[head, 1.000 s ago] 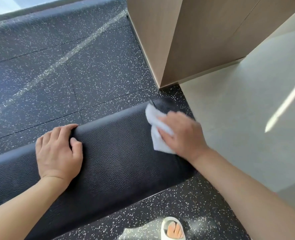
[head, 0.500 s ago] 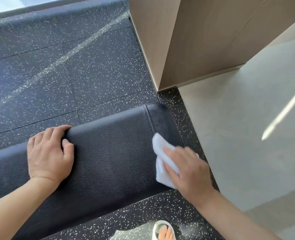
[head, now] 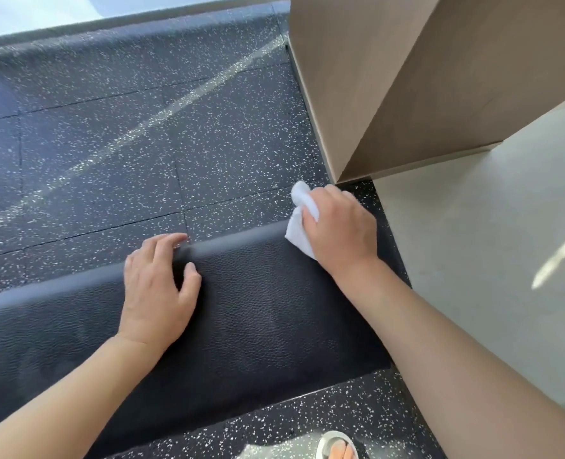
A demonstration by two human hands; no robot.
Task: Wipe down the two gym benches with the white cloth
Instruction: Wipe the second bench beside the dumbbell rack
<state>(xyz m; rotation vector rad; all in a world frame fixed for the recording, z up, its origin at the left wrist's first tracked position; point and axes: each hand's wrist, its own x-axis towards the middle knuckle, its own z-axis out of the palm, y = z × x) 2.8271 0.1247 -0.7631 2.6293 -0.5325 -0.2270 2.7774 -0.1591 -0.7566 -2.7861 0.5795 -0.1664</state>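
Both hands are on the bench: the right hand (head: 339, 228) has its fingers curled over the bunched white cloth (head: 299, 223), pressing it at the far right corner of the black bench pad (head: 258, 309), up at about one o'clock. Part of the cloth sticks out past the knuckles and hangs over the pad's far edge, above the floor. Left hand (head: 157, 286) lies flat on the pad near centre, at roughly ten o'clock from the middle, fingers relaxed and draped over the rounded far edge, thumb spread on the top surface, holding nothing.

Between the two hands runs a bare stretch of the far edge. Bare leather also fills the pad from six to eight o'clock, out to the left border of the view. Its near edge cuts diagonally across the lower part of the view, speckled rubber floor (head: 125, 144) beyond it on both sides.

At one o'clock a beige wooden cabinet (head: 390, 94) stands close, its bottom corner just beyond the cloth hand. Pale smooth flooring (head: 490, 243) opens at three o'clock. One sandalled foot (head: 337, 448) shows at six o'clock.
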